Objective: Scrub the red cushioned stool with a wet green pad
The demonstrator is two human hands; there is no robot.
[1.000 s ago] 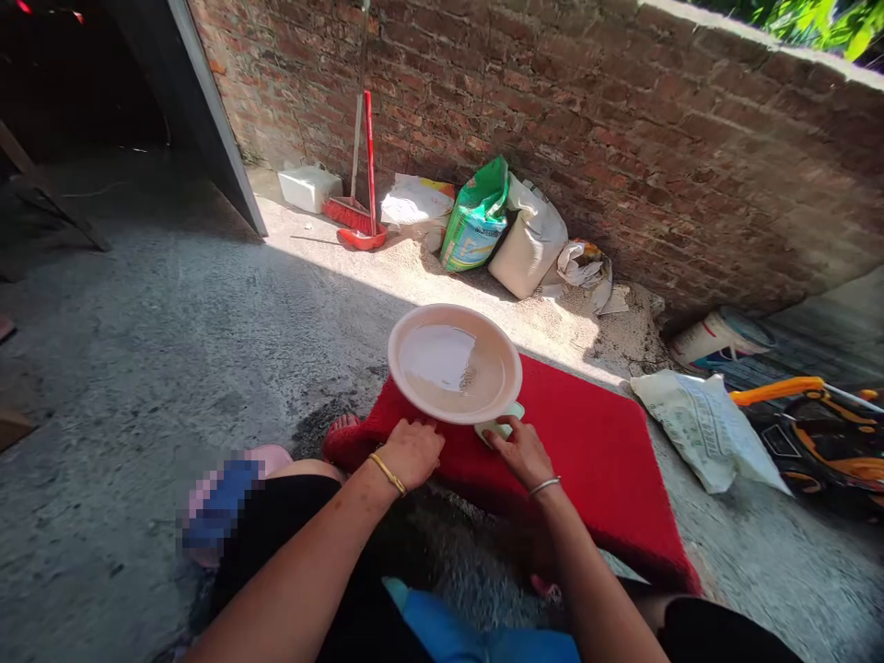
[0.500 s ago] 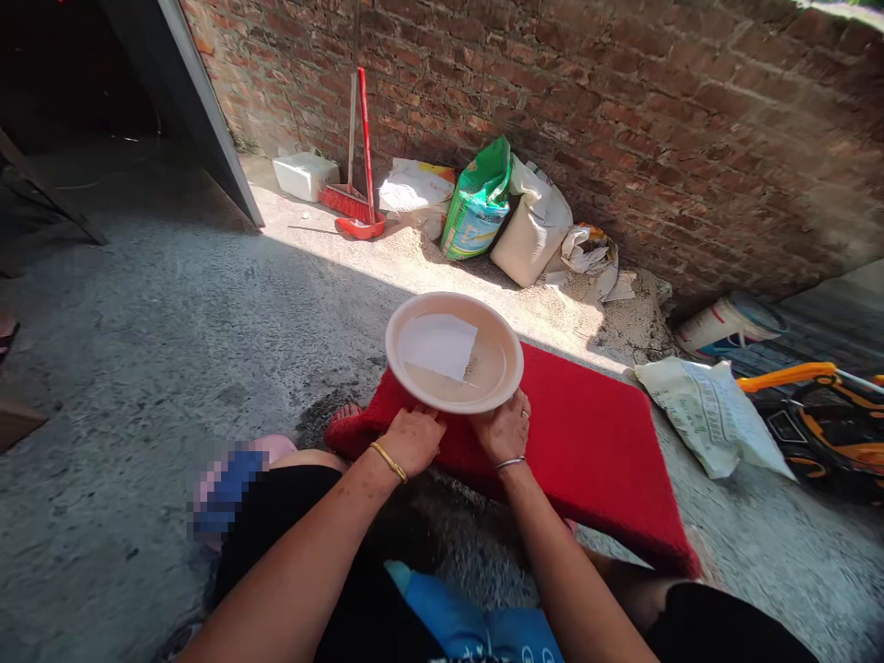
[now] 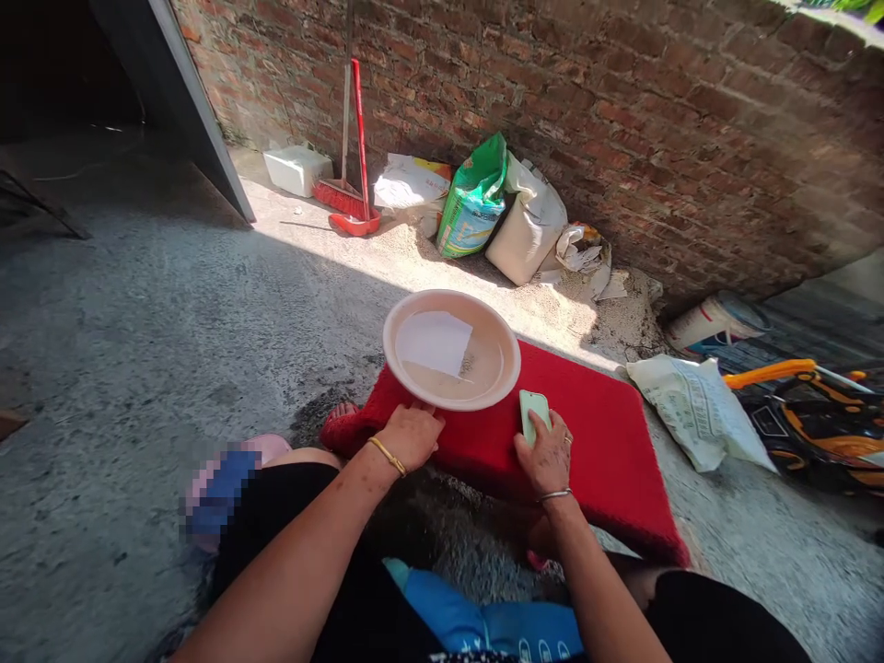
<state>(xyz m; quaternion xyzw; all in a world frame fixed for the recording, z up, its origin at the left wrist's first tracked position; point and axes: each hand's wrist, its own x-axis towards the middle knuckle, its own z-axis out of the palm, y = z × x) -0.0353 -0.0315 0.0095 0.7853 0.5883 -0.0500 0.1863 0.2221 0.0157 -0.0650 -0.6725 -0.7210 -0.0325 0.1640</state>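
Note:
A pale basin (image 3: 507, 373) rests on a bench or low table covered in red plush cloth (image 3: 600, 433). Inside it, a white sheet (image 3: 435, 343) lies in shallow clear water, with small dark specks beside it. My left hand (image 3: 412, 436) is curled at the basin's near rim, its fingertips partly hidden under the edge. To the right of the basin, my right hand (image 3: 549, 456) grips a pale green flat bar with rounded corners (image 3: 533, 405) just above or on the red cloth. Whether the bar is a phone or something else I cannot tell.
Along the brick wall stand a white box (image 3: 296, 171), a red broom (image 3: 338, 195), a red dustpan (image 3: 355, 224), a green sack (image 3: 476, 198) and a white sack (image 3: 529, 226). Right of the bench lie another sack (image 3: 697, 405) and an orange-black machine (image 3: 821, 424).
My right hand has left the basin's rim and moved right over the red cloth, with the pale green bar now showing in it. My left hand stays at the basin.

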